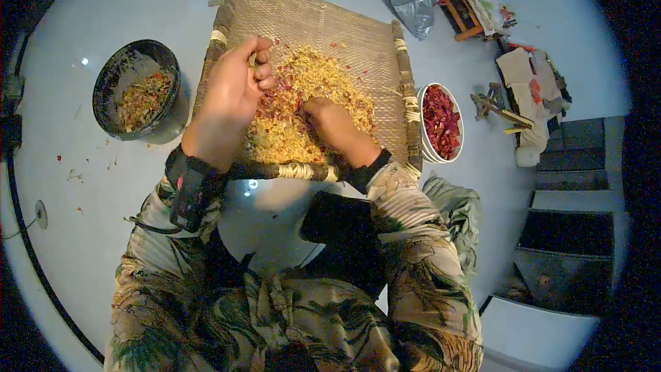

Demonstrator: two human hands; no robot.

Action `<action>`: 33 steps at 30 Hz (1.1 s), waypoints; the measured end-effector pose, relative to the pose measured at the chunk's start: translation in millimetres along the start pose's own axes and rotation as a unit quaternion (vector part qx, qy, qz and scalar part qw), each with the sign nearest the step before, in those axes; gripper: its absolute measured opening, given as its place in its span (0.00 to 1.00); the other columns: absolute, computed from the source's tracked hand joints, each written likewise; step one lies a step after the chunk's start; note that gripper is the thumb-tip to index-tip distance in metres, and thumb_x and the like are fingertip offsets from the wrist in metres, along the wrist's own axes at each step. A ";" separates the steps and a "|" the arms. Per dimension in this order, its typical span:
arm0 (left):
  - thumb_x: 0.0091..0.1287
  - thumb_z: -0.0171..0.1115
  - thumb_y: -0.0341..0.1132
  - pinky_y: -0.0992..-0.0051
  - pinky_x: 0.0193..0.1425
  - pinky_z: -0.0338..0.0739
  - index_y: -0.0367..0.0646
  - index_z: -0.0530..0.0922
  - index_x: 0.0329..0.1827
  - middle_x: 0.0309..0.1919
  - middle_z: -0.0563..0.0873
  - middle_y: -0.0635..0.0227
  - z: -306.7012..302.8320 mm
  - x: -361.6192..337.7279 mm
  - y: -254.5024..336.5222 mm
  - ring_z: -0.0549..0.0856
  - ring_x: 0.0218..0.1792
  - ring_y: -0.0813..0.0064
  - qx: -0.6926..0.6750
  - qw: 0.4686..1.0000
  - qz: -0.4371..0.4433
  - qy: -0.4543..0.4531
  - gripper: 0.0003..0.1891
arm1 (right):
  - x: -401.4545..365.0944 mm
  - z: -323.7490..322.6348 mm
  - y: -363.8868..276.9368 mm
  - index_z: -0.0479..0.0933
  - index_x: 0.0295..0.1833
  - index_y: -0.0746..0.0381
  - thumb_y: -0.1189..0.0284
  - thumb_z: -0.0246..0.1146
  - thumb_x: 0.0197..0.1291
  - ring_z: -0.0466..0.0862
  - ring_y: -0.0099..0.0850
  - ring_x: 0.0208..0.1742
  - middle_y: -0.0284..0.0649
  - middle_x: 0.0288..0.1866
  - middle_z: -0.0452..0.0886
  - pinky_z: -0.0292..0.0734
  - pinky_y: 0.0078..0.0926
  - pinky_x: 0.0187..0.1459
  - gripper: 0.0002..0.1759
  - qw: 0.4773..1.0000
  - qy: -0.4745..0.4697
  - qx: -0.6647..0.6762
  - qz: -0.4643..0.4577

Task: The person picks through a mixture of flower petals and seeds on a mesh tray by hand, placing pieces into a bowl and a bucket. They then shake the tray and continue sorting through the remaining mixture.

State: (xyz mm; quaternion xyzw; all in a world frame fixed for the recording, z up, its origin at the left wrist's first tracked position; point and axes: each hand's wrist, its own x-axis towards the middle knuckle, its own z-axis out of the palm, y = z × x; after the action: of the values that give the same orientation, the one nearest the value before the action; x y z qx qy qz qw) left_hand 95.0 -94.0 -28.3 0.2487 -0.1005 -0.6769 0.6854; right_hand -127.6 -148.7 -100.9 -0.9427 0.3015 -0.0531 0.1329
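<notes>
A heap of yellow and red dried bits (310,76) lies on a woven mesh frame (330,17) with wrapped wooden edges. Raised over the heap's left side, my left hand (237,83) has its fingers curled, with a small greenish bit showing between thumb and fingers. My right hand (334,124) reaches into the middle of the heap, its fingertips down among the bits beside some dark red pieces. What those fingertips hold, if anything, is hidden.
To the left stands a black bucket (175,114) with mixed plant scraps inside. A white bucket (462,124) of dark red pieces is right of the frame. Beyond lie a grey plastic bag (413,0), a wooden stand (492,100) and cardboard (520,76).
</notes>
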 end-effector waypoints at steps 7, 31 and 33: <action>0.67 0.50 0.36 0.79 0.23 0.60 0.38 0.71 0.37 0.26 0.69 0.71 8.3 -3.9 -2.9 0.65 0.21 0.80 0.024 0.998 0.022 0.045 0.09 | -10.3 -23.4 18.3 0.77 0.46 0.63 0.77 0.63 0.52 0.78 0.24 0.37 0.34 0.35 0.80 0.73 0.22 0.39 0.13 0.954 0.137 0.206 0.168; 0.67 0.53 0.37 0.82 0.21 0.61 0.44 0.70 0.39 0.28 0.73 0.74 -3.4 1.8 -9.8 0.68 0.24 0.82 0.037 0.999 -0.010 0.008 0.07 | 5.4 16.0 25.8 0.77 0.40 0.60 0.68 0.64 0.48 0.79 0.47 0.39 0.49 0.35 0.80 0.74 0.40 0.41 0.13 0.994 0.010 -0.016 0.109; 0.67 0.53 0.37 0.82 0.21 0.61 0.44 0.70 0.39 0.28 0.73 0.74 0.0 0.7 -10.5 0.68 0.23 0.82 0.049 0.998 -0.008 0.027 0.07 | 5.1 23.2 26.5 0.77 0.41 0.60 0.69 0.64 0.48 0.79 0.49 0.40 0.50 0.36 0.79 0.73 0.42 0.41 0.13 0.990 -0.007 -0.049 0.130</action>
State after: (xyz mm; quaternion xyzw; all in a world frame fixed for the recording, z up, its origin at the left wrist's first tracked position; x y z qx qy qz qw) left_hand 85.8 -94.3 -33.4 0.3009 -0.1130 -0.6695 0.6697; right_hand -134.1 -167.3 -130.6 -0.9013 0.4225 -0.0135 0.0944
